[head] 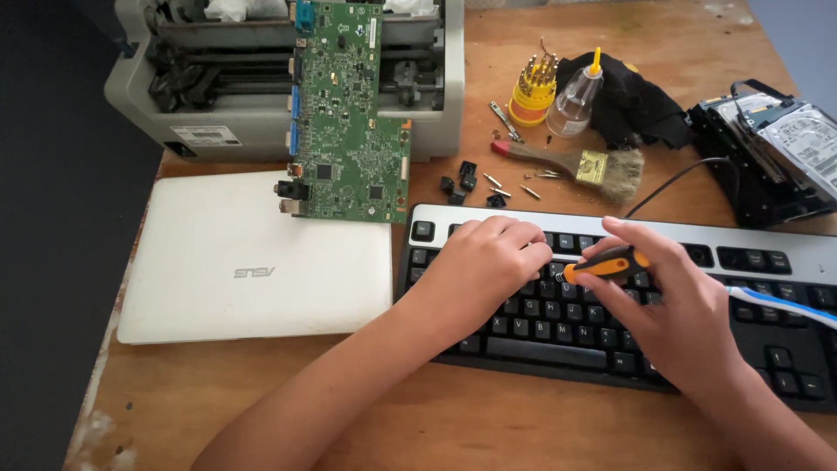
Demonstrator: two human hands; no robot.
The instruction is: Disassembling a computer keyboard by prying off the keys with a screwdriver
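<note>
Your right hand [676, 305] grips the orange-handled screwdriver [602, 264], lying level over the keyboard [610, 336], tip pointing to nine o'clock. Your left hand [484, 262] is curled there, pinching the shaft at the tip.

One keyboard [697, 262] lies under the fingers, one screwdriver [602, 264] between them; beyond the fingertips, one laptop [244, 262], one circuit board [349, 122], one brush [575, 163], one bottle [577, 100].

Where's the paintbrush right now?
In the head view, the paintbrush lies on the desk above the keyboard, right of centre, just below the clear bottle.
</note>
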